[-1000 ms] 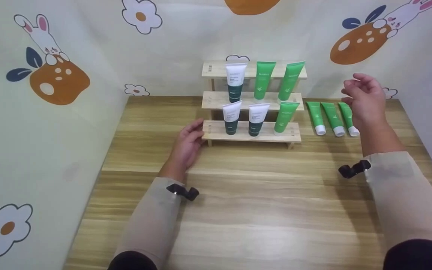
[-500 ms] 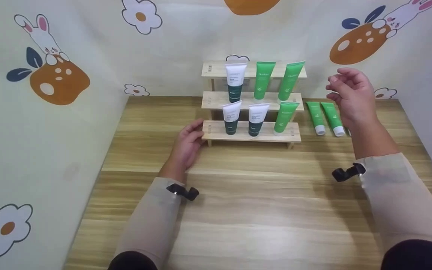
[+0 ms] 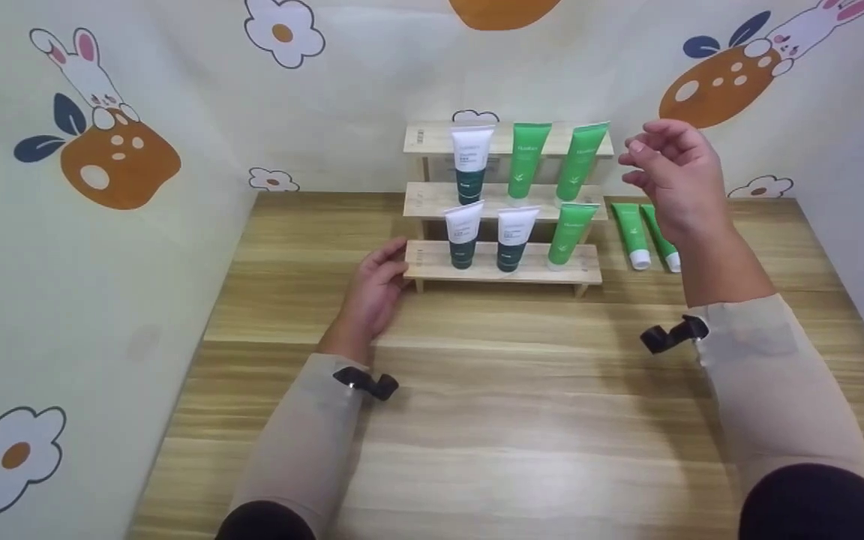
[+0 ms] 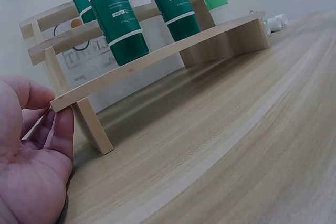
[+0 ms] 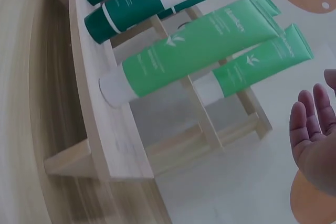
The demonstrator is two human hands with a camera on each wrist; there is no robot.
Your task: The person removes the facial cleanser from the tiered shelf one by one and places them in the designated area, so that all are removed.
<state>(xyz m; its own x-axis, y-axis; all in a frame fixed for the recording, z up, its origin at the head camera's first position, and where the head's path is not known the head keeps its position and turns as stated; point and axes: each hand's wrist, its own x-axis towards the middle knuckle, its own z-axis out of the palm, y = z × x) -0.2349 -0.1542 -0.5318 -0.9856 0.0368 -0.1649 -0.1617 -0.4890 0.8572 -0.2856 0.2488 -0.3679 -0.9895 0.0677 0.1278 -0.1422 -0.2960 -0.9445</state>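
My left hand (image 3: pixel 373 292) pinches the left end of the lowest step of a three-step wooden display rack (image 3: pixel 426 259). In the left wrist view, the thumb lies over the board and the fingers curl beneath it. My right hand (image 3: pixel 679 176) hangs in the air right of the rack, fingers loosely bent and holding nothing. On the lowest step stand two white and dark green squeeze tubes (image 3: pixel 516 240) and one green squeeze tube (image 3: pixel 573 236). The middle step carries one white and dark green squeeze tube (image 3: pixel 472 165) and two green ones (image 5: pixel 265 64). The top step bears nothing.
Green squeeze tubes (image 3: pixel 631 236) with white caps lie on the wooden table (image 3: pixel 477 420) right of the rack, partly hidden by my right hand and forearm. A patterned cloth wall (image 3: pixel 357 112) rises close behind the rack and along both sides.
My right hand has moved left and farther back, toward the rack, covering more of the tubes lying on the table. My left hand and the rack stay put.
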